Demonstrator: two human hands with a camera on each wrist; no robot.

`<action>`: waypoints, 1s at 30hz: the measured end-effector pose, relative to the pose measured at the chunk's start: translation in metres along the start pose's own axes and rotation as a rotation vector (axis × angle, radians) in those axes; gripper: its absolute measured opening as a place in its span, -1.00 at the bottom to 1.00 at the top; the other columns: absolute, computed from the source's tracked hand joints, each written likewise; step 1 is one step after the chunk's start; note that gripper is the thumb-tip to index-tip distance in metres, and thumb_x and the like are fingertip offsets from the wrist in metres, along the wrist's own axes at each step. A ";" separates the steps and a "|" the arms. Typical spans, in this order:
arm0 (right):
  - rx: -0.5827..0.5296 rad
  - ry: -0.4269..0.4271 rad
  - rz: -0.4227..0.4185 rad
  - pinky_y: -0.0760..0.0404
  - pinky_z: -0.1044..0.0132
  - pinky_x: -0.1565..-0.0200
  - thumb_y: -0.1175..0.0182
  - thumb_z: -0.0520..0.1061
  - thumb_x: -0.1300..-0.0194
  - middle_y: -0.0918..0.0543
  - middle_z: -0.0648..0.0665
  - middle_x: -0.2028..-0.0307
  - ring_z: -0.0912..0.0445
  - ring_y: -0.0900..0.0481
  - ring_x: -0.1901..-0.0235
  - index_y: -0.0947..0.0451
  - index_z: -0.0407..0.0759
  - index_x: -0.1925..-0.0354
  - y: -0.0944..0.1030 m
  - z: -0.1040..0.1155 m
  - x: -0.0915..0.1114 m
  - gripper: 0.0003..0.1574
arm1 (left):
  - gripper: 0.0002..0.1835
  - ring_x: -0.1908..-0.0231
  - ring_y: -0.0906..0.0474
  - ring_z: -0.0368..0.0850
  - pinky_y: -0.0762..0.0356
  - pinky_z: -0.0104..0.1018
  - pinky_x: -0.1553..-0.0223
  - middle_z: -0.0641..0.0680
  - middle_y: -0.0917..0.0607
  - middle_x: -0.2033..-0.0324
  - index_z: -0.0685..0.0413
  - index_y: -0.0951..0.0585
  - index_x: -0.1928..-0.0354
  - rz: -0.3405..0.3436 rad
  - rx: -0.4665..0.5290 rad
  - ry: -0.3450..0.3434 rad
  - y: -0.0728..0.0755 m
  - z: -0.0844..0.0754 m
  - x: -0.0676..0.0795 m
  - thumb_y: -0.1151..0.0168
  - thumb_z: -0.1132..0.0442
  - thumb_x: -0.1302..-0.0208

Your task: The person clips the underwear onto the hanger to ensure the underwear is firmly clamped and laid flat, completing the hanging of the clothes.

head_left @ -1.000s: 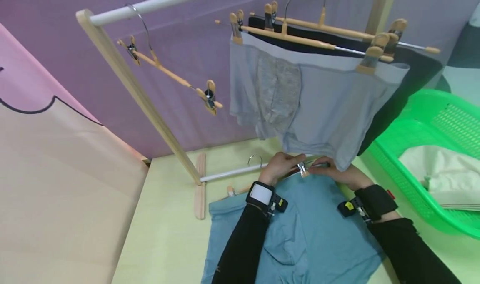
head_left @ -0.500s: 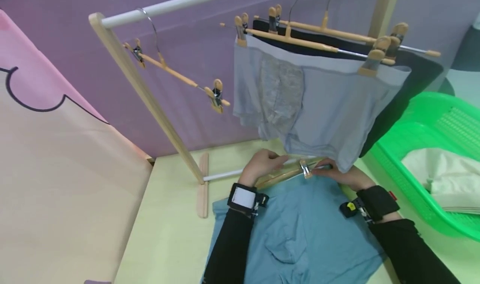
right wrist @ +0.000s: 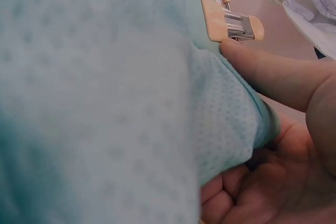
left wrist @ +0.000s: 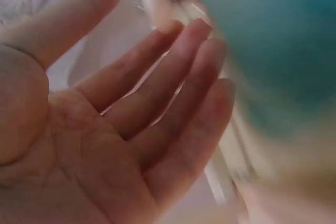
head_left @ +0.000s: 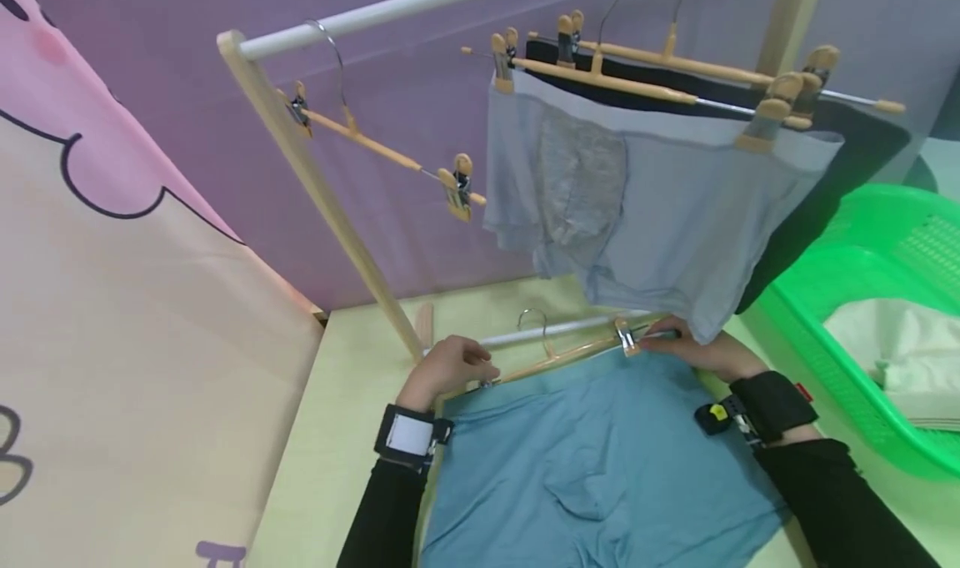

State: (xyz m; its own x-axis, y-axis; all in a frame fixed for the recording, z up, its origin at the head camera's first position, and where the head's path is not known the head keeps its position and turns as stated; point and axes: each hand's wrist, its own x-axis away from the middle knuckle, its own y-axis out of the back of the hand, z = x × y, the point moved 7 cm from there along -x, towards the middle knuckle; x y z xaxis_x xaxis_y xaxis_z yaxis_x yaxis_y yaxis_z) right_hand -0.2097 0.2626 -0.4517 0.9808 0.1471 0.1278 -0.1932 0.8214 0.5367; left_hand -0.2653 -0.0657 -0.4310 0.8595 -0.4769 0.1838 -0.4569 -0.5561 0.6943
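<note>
Blue boxer briefs (head_left: 600, 459) lie spread on the table, their waistband along a clip hanger (head_left: 573, 354). The hanger's right clip (head_left: 626, 338) bites the waistband; in the right wrist view, this clip (right wrist: 214, 20) sits right at the thumb tip. My right hand (head_left: 708, 354) pinches the waistband's right end, thumb on the near face and fingers curled behind. Over the hanger's left end hovers my left hand (head_left: 446, 370), nearly covering the left clip (head_left: 482, 383). The left wrist view shows this hand (left wrist: 126, 114) palm-on with fingers loosely extended and nothing held.
A rack with a white top rail (head_left: 405, 5) stands behind. From it hang a bare clip hanger (head_left: 367, 141), grey boxer briefs (head_left: 660, 193) and a black garment (head_left: 810, 209). At right, a green basket (head_left: 787, 343) holds pale cloth (head_left: 892, 347).
My left hand has let go near the right clip and moved left along the hanger to its left end. My right hand stays at the waistband's right end.
</note>
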 end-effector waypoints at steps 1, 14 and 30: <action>0.006 -0.004 0.001 -0.39 -0.25 -0.12 -0.12 -0.07 -0.47 -0.26 -0.51 -0.27 -0.42 -0.27 -0.23 -0.38 -0.49 -0.22 0.000 -0.001 0.000 -0.43 | -0.58 0.11 -0.65 0.02 -0.60 -0.08 0.05 0.12 -0.74 0.13 0.20 -0.69 0.01 -0.007 -0.014 0.007 0.001 0.005 0.004 -0.46 0.09 -0.18; -0.004 0.018 0.019 -0.39 -0.25 -0.12 -0.13 -0.08 -0.47 -0.28 -0.51 -0.26 -0.43 -0.27 -0.24 -0.41 -0.48 -0.19 -0.002 -0.003 -0.002 -0.46 | -0.56 0.37 -0.51 -0.16 -0.48 -0.25 0.31 -0.01 -0.62 0.39 0.08 -0.65 0.13 -0.039 -0.129 -0.038 -0.003 0.031 0.030 -0.61 0.16 0.06; -0.015 0.066 -0.096 -0.51 0.23 0.13 -0.13 -0.23 -0.43 -0.54 -0.27 0.09 0.14 -0.52 0.14 -0.43 -0.48 0.02 0.006 0.014 0.000 -0.70 | -0.75 0.43 -0.49 -0.15 -0.46 -0.29 0.37 -0.04 -0.62 0.46 0.08 -0.69 0.35 -0.043 -0.072 -0.011 -0.006 0.032 0.027 -0.57 0.17 0.00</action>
State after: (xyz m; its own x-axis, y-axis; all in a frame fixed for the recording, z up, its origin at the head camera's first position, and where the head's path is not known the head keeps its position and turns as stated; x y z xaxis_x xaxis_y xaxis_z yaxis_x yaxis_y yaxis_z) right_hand -0.2113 0.2599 -0.4372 0.9944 0.1033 0.0207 -0.0984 0.8415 0.5312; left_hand -0.2468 -0.0967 -0.4524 0.8753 -0.4611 0.1455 -0.4016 -0.5258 0.7498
